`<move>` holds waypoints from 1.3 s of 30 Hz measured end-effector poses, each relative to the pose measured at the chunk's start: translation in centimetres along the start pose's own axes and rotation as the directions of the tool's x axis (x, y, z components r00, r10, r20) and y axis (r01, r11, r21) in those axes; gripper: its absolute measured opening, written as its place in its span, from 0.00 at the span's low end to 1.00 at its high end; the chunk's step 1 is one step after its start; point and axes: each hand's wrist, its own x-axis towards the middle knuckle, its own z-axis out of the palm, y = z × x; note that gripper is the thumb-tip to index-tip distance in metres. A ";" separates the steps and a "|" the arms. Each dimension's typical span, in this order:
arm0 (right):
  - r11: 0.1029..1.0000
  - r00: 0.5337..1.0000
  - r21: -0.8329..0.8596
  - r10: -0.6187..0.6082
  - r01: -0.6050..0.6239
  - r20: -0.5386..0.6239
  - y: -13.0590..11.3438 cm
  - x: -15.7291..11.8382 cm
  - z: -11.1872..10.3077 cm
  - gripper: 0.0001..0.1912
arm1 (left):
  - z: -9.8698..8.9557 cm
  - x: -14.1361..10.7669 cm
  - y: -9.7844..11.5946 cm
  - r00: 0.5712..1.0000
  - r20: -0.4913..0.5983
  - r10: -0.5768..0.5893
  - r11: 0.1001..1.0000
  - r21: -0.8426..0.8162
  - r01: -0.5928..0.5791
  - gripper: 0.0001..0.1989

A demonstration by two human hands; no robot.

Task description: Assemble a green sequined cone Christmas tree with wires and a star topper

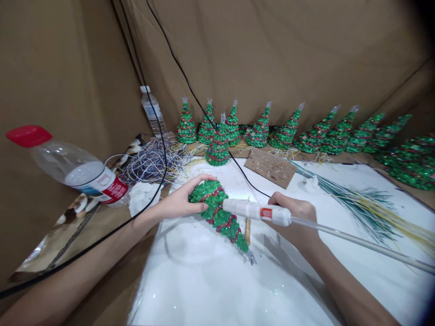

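My left hand [190, 197] is wrapped round the wide end of a small green Christmas tree ornament [222, 217] with red garland. The tree lies tilted, its clear star tip [250, 258] pointing down and to the right, above the white board. In my right hand [297, 213] is a white hot glue gun [244, 209] with an orange-red window. Its front end reaches the middle of the tree; whether it touches is hidden. A long clear glue stick [360, 240] runs out of its back to the right. A thin brownish stick [248, 231] lies beside the tree.
Several finished-looking trees [260, 129] line the back. Tangled wires [149, 160], a water bottle [154, 113] and a red-capped bottle [91, 174] are on the left. Cardboard [270, 167] and green and yellow strands [367, 203] lie right. Black cable [165, 149] crosses the left foreground.
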 end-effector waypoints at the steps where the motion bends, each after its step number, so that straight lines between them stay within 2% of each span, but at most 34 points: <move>1: 1.000 1.000 -0.002 -0.003 0.003 0.000 0.0 0.0 0.0 0.10 | 0.0 0.0 0.0 1.000 0.001 0.000 1.000 0.000 0.000 0.30; 15: 0.997 0.994 0.027 0.068 -0.070 0.087 0.1 -0.1 0.0 0.07 | 0.0 -0.2 -0.4 1.000 -0.002 0.012 1.000 0.012 -0.012 0.30; 25: 0.950 0.937 0.116 0.256 -0.289 0.240 -0.1 0.5 -0.3 0.15 | -0.1 -0.2 -0.8 1.000 0.006 -0.021 0.999 0.030 0.021 0.30; 29: 0.916 0.902 0.087 0.365 -0.393 0.228 1.2 0.7 -0.5 0.17 | -0.1 -0.2 -0.8 0.999 0.015 -0.044 0.999 0.021 0.044 0.30; 33: 0.881 0.863 -0.050 0.472 -0.471 0.179 3.6 1.1 -0.6 0.17 | -0.1 -0.3 -0.9 0.999 0.017 -0.050 0.999 0.016 0.050 0.30; 36: 0.863 0.842 -0.149 0.505 -0.483 0.190 5.5 1.2 -0.5 0.11 | -0.2 -0.2 -1.0 0.999 0.018 -0.048 0.999 0.019 0.047 0.30; 39: 0.873 0.837 -0.193 0.486 -0.449 0.252 6.8 1.0 -0.2 0.07 | -0.3 -0.2 -1.0 0.999 0.027 -0.044 0.999 0.027 0.043 0.30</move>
